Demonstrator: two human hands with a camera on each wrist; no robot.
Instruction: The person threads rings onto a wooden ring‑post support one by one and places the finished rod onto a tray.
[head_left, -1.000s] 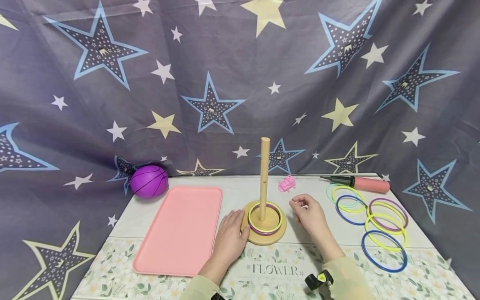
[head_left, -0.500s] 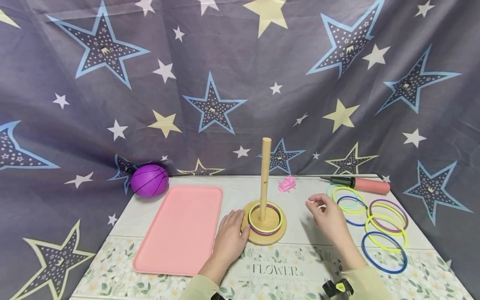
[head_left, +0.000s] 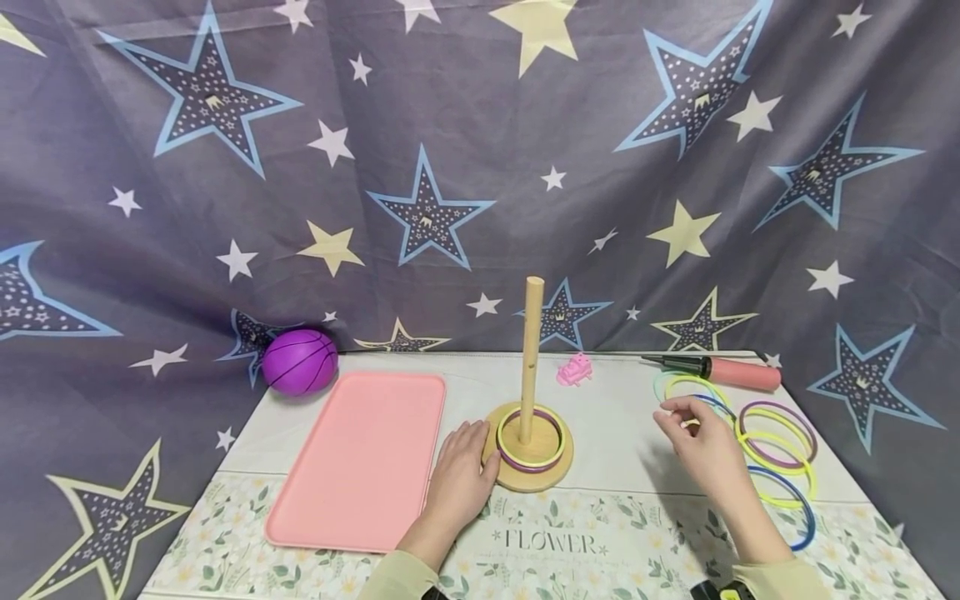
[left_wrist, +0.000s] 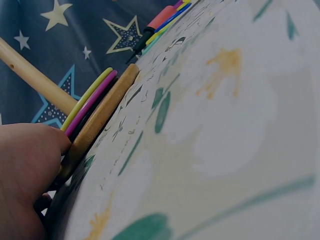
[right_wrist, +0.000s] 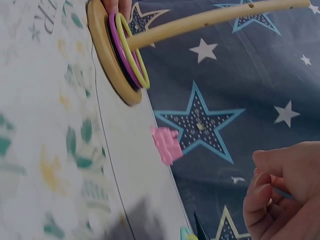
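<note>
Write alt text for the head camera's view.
A person's left hand rests against a wooden peg stand bearing yellow and purple rings; the right hand hovers near loose coloured rings. A pink tray and purple ball sit at left.

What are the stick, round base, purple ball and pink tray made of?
The stick and round base look like smooth, tan wood; the stick has small dark spots. The purple ball may be rubber or plastic: softly shiny, with black lines. The pink tray seems matte plastic: plain colour, rounded corners.
</note>
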